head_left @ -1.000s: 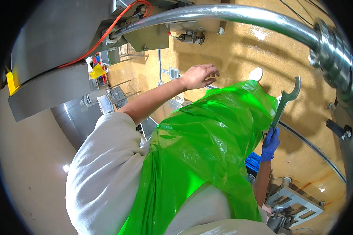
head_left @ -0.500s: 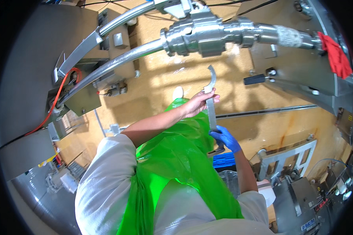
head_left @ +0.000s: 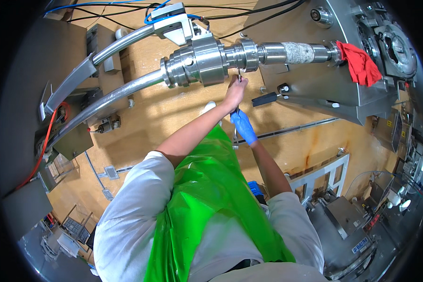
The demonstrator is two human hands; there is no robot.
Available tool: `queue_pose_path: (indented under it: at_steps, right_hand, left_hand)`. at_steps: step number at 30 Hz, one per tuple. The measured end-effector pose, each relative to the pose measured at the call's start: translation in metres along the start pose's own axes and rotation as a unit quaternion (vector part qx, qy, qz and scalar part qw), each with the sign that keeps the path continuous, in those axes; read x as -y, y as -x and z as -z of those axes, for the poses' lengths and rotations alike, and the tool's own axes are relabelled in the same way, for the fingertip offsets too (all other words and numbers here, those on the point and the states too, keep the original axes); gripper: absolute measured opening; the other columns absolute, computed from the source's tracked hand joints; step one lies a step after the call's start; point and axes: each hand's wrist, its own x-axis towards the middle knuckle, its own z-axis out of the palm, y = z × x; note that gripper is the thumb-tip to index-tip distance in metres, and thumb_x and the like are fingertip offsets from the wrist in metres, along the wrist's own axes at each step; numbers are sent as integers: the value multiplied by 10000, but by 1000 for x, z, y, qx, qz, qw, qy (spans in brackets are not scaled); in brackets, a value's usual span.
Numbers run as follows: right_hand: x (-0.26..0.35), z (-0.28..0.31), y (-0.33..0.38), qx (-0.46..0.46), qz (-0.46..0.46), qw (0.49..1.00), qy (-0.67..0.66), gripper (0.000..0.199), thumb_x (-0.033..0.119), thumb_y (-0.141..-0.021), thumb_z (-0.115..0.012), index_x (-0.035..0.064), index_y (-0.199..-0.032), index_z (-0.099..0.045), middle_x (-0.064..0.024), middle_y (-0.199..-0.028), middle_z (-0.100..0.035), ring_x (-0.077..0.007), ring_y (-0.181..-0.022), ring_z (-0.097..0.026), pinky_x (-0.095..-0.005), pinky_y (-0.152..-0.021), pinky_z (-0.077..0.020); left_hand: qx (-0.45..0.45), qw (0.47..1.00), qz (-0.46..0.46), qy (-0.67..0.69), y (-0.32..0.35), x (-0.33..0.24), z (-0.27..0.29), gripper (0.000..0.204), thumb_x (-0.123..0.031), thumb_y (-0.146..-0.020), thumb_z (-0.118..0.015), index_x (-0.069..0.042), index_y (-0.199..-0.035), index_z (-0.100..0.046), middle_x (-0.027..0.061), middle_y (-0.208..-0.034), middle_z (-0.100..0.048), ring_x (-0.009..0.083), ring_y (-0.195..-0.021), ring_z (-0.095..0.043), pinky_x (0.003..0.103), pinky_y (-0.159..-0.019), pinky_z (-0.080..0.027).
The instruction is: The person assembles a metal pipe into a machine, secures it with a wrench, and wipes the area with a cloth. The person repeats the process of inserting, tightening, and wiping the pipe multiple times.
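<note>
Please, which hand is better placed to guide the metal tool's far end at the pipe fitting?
Probably the left: the bare left hand holds the metal tool close to the pipe fitting, while the blue-gloved right hand grips it farther back, nearer the body.

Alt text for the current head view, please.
Bare left hand and blue-gloved right hand grip a metal spanner, seen nearly edge-on, its far end close to a steel pipe coupling; contact unclear. The person wears a green plastic apron over white clothing. A red cloth hangs farther right.
</note>
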Motion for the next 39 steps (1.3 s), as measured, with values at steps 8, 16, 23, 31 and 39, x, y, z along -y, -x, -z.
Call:
queue_pose_path:
  at_steps: [8, 16, 23, 31, 39]
  right_hand:
    - [-39, 40, -99, 44, 72, 945, 317, 197, 141, -928, -500, 28, -1043, -614, -211, -1044, -652, -373, -981, -616, -455, -834, -486]
    - [-39, 53, -133, -5, 189, 967, 172, 189, 149, -884, -582, 20, -1004, -648, -202, -994, -680, -367, -955, -643, -436, -798, -501]
    - [-29, 45, -98, -22, 210, 954, 213, 146, 177, -829, -643, 37, -867, -656, -205, -878, -686, -385, -815, -652, -463, -712, -507]
    - [-23, 53, -103, -6, 200, 960, 195, 149, 151, -854, -587, 18, -829, -650, -228, -818, -669, -420, -792, -644, -476, -681, -494]
    - [-44, 46, -114, -23, 200, 950, 240, 156, 120, -890, -491, 41, -868, -623, -178, -838, -650, -375, -825, -624, -470, -733, -472]
  left_hand:
    - [75, 920, -184, -338, -40, 18, -4, 251, -147, -909, -472, 49, -910, -629, 271, -982, -645, 364, -923, -636, 458, -866, -487]
    - [65, 809, -259, -524, -69, 58, -18, 175, -53, -780, -560, -11, -911, -669, 201, -872, -660, 364, -839, -642, 486, -717, -516]
    - [1, 978, -92, -187, -32, 21, -15, 227, -156, -942, -477, 22, -1052, -564, 237, -934, -594, 428, -946, -561, 487, -812, -459]
    - [-87, 976, -131, -150, -26, -7, -21, 356, -320, -1015, -442, 20, -973, -539, 238, -826, -534, 405, -786, -526, 468, -744, -434]
    - [-89, 974, -121, -170, -41, 16, -17, 275, -156, -876, -430, 25, -1001, -595, 339, -1033, -589, 505, -998, -547, 538, -849, -439]
